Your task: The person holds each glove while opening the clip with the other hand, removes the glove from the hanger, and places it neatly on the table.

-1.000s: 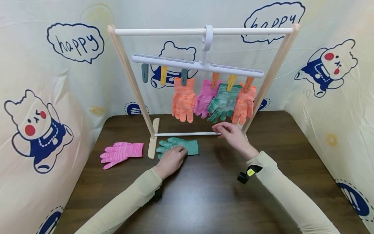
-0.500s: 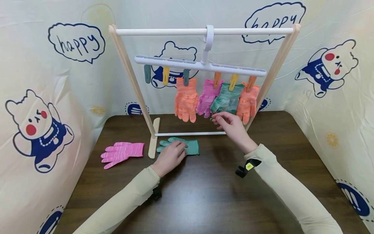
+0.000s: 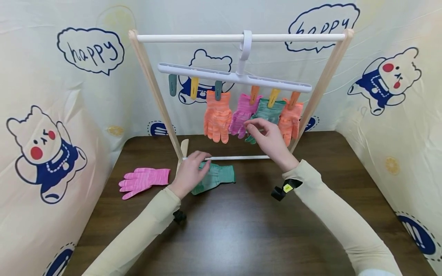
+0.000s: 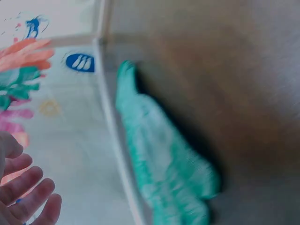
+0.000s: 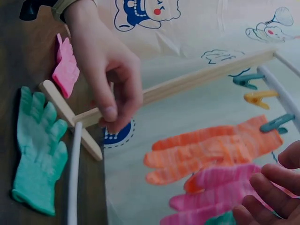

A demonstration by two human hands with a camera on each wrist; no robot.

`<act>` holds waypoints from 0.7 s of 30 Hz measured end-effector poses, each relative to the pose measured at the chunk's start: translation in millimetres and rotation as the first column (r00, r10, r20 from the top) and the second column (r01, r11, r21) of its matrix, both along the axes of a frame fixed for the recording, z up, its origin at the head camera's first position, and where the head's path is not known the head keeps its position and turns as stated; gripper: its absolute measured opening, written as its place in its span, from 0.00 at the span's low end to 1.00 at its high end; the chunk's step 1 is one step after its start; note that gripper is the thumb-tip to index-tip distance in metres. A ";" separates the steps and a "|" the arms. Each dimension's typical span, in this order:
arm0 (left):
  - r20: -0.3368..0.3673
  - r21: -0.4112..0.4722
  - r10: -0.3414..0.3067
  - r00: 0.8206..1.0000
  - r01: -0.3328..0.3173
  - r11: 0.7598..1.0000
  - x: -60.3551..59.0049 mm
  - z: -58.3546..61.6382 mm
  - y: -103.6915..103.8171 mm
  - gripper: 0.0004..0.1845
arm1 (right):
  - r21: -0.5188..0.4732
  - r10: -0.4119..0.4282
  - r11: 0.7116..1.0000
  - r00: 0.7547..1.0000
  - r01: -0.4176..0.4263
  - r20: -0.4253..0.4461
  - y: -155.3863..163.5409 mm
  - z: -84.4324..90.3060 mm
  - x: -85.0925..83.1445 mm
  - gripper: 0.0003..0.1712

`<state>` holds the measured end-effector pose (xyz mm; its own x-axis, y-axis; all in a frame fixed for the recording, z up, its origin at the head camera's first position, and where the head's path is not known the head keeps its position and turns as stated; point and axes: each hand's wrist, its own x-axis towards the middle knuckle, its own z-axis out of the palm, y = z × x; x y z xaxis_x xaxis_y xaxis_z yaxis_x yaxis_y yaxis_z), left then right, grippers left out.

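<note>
A green knit glove point(image 3: 221, 175) lies flat on the table, and my left hand point(image 3: 189, 172) hovers over its finger end with loosely bent fingers and nothing in them. The right wrist view shows the left hand point(image 5: 110, 75) raised above the table. My right hand point(image 3: 271, 140) is in front of the hanging green glove point(image 3: 269, 112), covering part of it; its fingers point(image 5: 262, 192) are relaxed and hold nothing. Beside that glove hang a pink glove point(image 3: 243, 113) and an orange glove point(image 3: 291, 120); another orange glove point(image 3: 217, 119) hangs further left.
A tilted white hanger point(image 3: 207, 73) hangs from the wooden rack's white bar point(image 3: 190, 38). Its left teal clip point(image 3: 172, 85) and yellow clip point(image 3: 194, 88) hold nothing. Left of the rack, a pink glove point(image 3: 145, 182) lies on the table point(image 3: 221, 234). A patterned curtain stands behind.
My left hand has lifted off the green glove on the table and shifted left and up. The right hand has risen in front of the hanging green glove.
</note>
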<state>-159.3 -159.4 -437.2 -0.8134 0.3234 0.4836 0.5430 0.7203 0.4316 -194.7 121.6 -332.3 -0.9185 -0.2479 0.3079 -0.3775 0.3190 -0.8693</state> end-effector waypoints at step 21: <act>0.028 0.251 0.072 0.997 -0.077 0.965 -33.7 55.2 -13.7 0.13 | -0.018 0.004 1.000 0.957 -0.009 -0.289 -44.0 49.2 -9.7 0.18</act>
